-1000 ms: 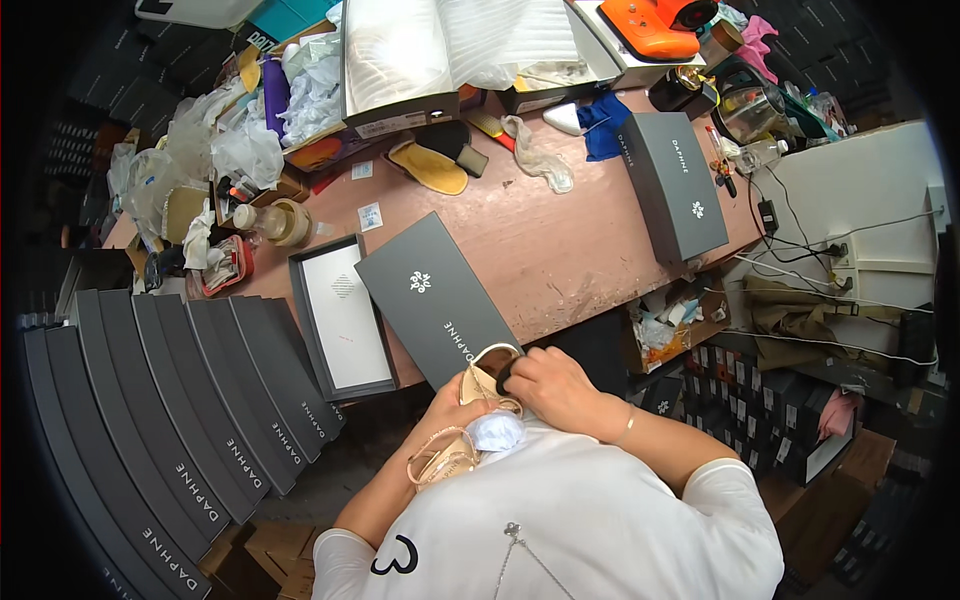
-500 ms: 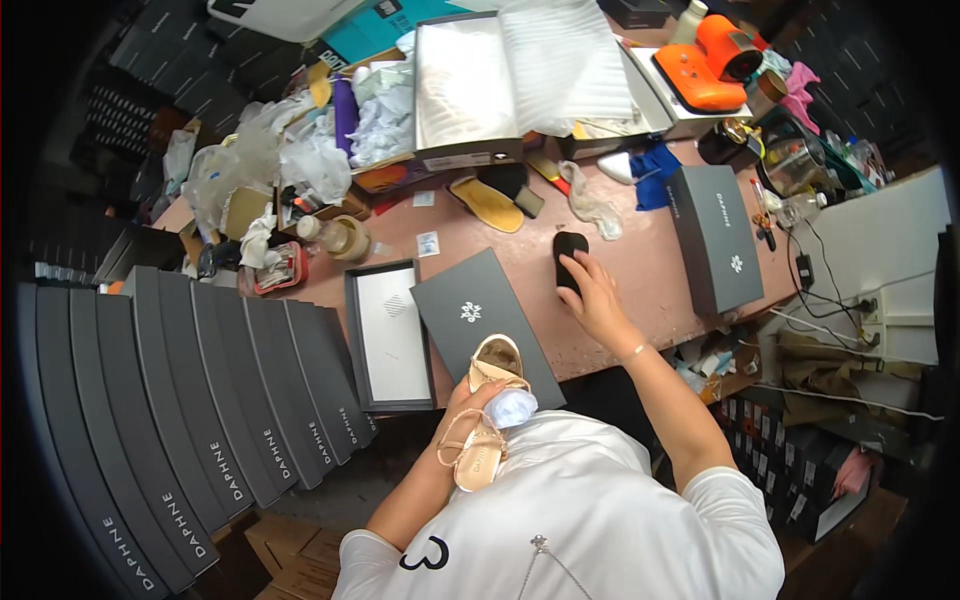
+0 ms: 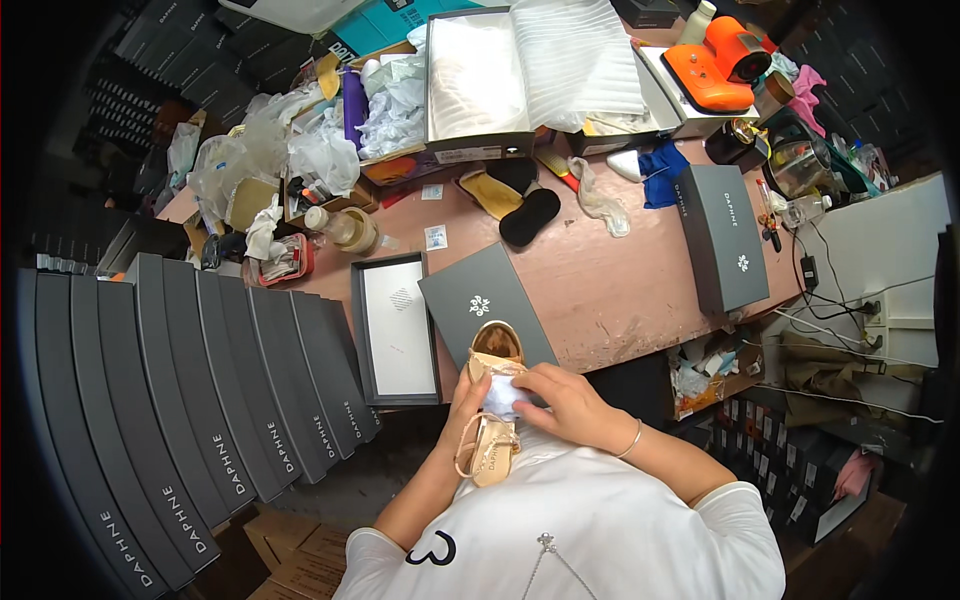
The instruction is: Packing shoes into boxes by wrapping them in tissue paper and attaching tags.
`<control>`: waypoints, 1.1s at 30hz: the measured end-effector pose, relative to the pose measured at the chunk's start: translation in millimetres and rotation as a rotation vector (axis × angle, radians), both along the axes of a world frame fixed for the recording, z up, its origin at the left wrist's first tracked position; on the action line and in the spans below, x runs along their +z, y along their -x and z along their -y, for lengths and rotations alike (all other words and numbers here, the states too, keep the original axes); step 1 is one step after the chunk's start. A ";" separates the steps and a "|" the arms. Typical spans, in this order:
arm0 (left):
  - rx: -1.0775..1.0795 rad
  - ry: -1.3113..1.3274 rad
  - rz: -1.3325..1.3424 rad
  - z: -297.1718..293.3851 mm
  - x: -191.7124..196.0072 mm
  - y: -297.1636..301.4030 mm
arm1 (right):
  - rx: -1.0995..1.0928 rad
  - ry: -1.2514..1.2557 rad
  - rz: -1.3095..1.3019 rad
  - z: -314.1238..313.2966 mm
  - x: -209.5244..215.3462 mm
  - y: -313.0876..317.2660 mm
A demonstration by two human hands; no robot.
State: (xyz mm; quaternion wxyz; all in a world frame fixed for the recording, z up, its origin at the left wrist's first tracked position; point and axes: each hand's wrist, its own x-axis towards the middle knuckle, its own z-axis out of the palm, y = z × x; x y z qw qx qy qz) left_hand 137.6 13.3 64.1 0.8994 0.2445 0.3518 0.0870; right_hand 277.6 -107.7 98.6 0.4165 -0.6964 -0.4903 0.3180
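In front of my body, my left hand (image 3: 466, 405) grips a beige-gold sandal (image 3: 494, 345) by its side, with its shiny toe pointing away from me. A crumpled wad of white tissue paper (image 3: 503, 396) sits between the sandal's straps. My right hand (image 3: 572, 405) is closed round the wad from the right, thumb and fingers on either side. Beneath the sandal's toe lies a dark grey box lid (image 3: 478, 285). Left of it stands the open grey shoebox base (image 3: 398, 330), lined in white. A black oblong pad (image 3: 530, 217) rests farther back, against a yellow insole (image 3: 490, 194).
Grey shoeboxes (image 3: 215, 400) stand in a row at the left. One closed shoebox (image 3: 722, 240) is at the table's right. Behind are an open carton with white wrap (image 3: 475, 80), an orange device (image 3: 715, 65), a jar (image 3: 352, 231) and plastic bags (image 3: 325, 160).
The right hand has let go of the black pad, which now lies farther back and left by the insole. That hand has come down to the tissue wad in the sandal.
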 end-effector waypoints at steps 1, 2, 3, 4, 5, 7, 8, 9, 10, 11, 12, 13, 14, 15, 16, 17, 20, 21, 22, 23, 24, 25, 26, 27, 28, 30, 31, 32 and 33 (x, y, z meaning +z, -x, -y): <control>0.004 -0.002 0.004 1.8 0.0 2.5 | -0.009 -0.055 0.101 -4.6 -3.0 4.0; 0.005 -0.009 0.004 1.7 0.8 3.8 | -0.018 -0.109 0.201 -7.0 -4.4 6.4; 0.007 -0.015 0.003 1.3 2.0 5.2 | 0.003 -0.056 0.173 -7.5 -2.3 6.4; 0.009 -0.023 0.003 0.3 2.8 6.7 | -0.024 -0.056 0.160 -9.2 2.9 5.8; 0.031 -0.019 0.035 1.1 3.6 8.9 | -0.050 -0.056 0.146 -11.0 10.0 4.7; -0.026 -0.151 0.049 0.5 0.8 10.0 | -0.062 -0.038 0.091 -12.5 13.4 2.8; -0.056 -0.217 0.056 0.2 -0.1 10.3 | -0.049 -0.020 0.049 -11.5 12.4 1.3; -0.059 -0.216 0.043 0.0 1.0 10.4 | -0.036 -0.001 0.007 -11.2 11.0 1.0; -0.041 -0.218 0.064 1.1 -0.1 10.1 | -0.018 -0.027 0.069 -12.4 10.4 1.2; -0.024 -0.219 0.085 3.4 -2.9 10.7 | 0.000 -0.053 0.130 -14.2 9.2 3.1; -0.006 -0.220 0.107 5.6 -4.3 11.8 | 0.018 -0.079 0.191 -16.0 6.9 5.7; -0.009 -0.195 0.082 6.6 -1.5 11.7 | -0.009 -0.091 0.227 -18.8 0.2 8.3; -0.011 -0.175 0.065 6.6 4.1 9.1 | -0.036 -0.109 0.269 -23.2 -9.2 9.3; -0.014 -0.155 0.048 6.6 7.5 7.5 | -0.064 -0.126 0.311 -26.8 -16.3 10.3; 0.022 -0.084 0.057 5.6 6.5 7.7 | -0.050 -0.141 0.335 -30.0 -20.7 10.6; 0.048 -0.012 0.067 3.3 3.6 9.3 | -0.043 -0.154 0.359 -32.7 -23.9 10.8; 0.032 0.031 0.077 -4.5 -2.6 8.6 | 0.018 -0.107 0.399 -36.4 -13.4 2.5; 0.000 0.016 0.087 -8.8 -0.2 6.2 | 0.042 -0.090 0.403 -37.4 -8.1 -4.1; -0.028 0.013 0.086 -8.0 -0.2 7.2 | 0.069 -0.062 0.396 -35.0 -4.9 -7.1; 0.002 0.002 0.097 -7.9 -7.5 5.9 | 0.066 -0.108 0.388 -35.1 0.1 -11.6; -0.007 0.122 0.143 -11.5 -7.4 4.1 | 0.085 -0.110 0.359 -36.9 5.5 -16.6; -0.005 0.252 0.179 -14.8 -5.5 4.8 | 0.115 -0.104 0.318 -35.9 9.3 -17.1; 0.000 0.387 0.210 -16.5 -2.9 3.9 | 0.144 -0.092 0.269 -33.7 8.9 -16.2; -0.022 0.288 0.026 -12.6 5.9 -0.5 | 0.137 -0.073 0.261 -31.2 7.8 -16.1; -0.048 0.256 -0.011 -12.2 9.4 -1.3 | 0.118 -0.079 0.248 -28.5 4.1 -14.0; -0.103 0.193 -0.082 -9.7 13.8 0.4 | 0.081 -0.090 0.223 -22.3 -2.9 -8.8; -0.062 0.213 -0.109 -7.8 21.5 -1.3 | 0.009 -0.106 0.188 -19.9 -4.4 -5.1; -0.055 0.234 -0.102 -6.8 15.1 2.1 | -0.015 -0.074 0.152 -18.0 -7.4 -1.9; -0.048 0.256 -0.093 -5.9 5.0 5.9 | -0.039 -0.041 0.116 -16.2 -10.5 1.0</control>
